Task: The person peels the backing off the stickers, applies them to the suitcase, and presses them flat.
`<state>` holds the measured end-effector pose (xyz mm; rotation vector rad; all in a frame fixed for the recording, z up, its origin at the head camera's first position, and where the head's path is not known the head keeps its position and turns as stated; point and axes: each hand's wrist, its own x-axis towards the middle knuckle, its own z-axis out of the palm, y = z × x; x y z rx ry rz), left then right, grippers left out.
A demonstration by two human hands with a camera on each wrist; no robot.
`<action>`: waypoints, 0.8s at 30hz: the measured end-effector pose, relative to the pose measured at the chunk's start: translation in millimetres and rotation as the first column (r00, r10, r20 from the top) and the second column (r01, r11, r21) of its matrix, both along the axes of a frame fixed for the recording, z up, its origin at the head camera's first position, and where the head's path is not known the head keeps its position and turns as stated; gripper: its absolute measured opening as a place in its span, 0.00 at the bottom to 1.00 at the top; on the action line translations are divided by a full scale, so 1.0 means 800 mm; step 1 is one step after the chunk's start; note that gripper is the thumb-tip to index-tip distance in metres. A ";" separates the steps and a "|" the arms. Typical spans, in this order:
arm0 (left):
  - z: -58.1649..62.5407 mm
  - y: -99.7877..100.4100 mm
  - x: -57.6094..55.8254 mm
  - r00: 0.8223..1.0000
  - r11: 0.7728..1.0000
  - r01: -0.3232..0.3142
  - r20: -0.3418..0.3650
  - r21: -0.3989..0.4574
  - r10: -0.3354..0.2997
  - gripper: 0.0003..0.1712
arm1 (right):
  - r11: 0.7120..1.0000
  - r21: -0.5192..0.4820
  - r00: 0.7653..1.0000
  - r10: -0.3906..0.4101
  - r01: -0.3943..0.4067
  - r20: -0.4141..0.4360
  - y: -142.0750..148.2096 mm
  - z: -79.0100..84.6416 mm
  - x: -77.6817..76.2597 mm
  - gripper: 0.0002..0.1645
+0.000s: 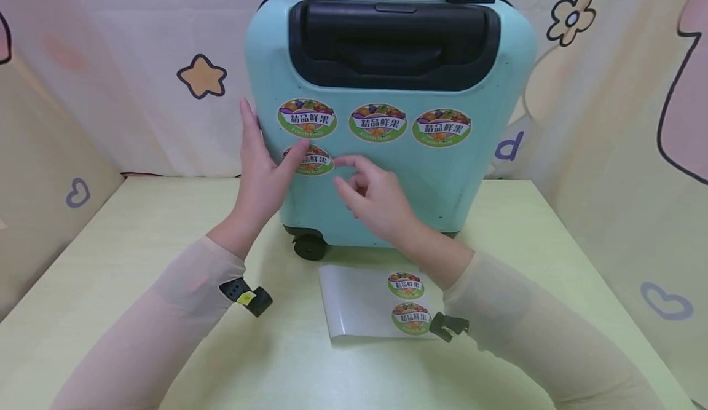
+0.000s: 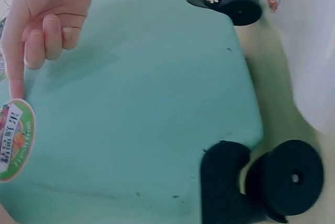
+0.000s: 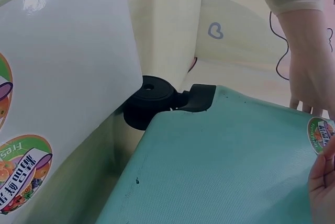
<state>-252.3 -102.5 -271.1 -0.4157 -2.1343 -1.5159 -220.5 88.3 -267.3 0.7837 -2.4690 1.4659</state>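
A light teal suitcase (image 1: 420,189) stands upright on the table, with three oval fruit stickers (image 1: 378,122) in a row across its face. Below the leftmost one is a fourth oval sticker (image 1: 318,163), partly covered by a thumb. My left hand (image 1: 259,173) spreads along the suitcase's left side, its thumb resting on that lower sticker. From the right, my right hand (image 1: 381,201) touches the sticker's edge with an extended index finger. Its other fingers are bent, as the left wrist view shows, where the sticker (image 2: 15,140) lies against the shell.
A glossy white sticker sheet (image 1: 359,302) lies on the table (image 1: 182,225) before the suitcase, with two oval stickers (image 1: 412,318) at its right side. Black wheels (image 1: 310,247) support the case. Patterned cloth (image 1: 138,90) hangs behind and at both sides.
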 end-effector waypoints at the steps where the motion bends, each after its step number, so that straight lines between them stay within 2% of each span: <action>1: 0.003 0.002 0.000 1.000 1.000 -0.007 -0.002 0.004 0.007 0.59 | 1.000 -0.003 1.000 0.002 -0.002 0.000 0.000 0.000 0.000 0.19; 7: 0.003 0.008 0.002 0.996 0.993 -0.090 0.011 -0.071 0.091 0.66 | 1.000 0.001 1.000 0.009 -0.009 0.008 0.001 -0.001 0.000 0.20; 16: -0.012 0.010 0.002 0.991 0.978 -0.131 -0.027 -0.165 0.128 0.69 | 1.000 0.007 1.000 0.016 -0.016 -0.004 0.002 -0.004 0.000 0.21; 24: -0.027 0.010 0.001 0.980 0.959 -0.172 -0.135 -0.226 0.144 0.71 | 1.000 -0.004 0.999 0.027 -0.027 -0.019 0.002 -0.004 0.002 0.22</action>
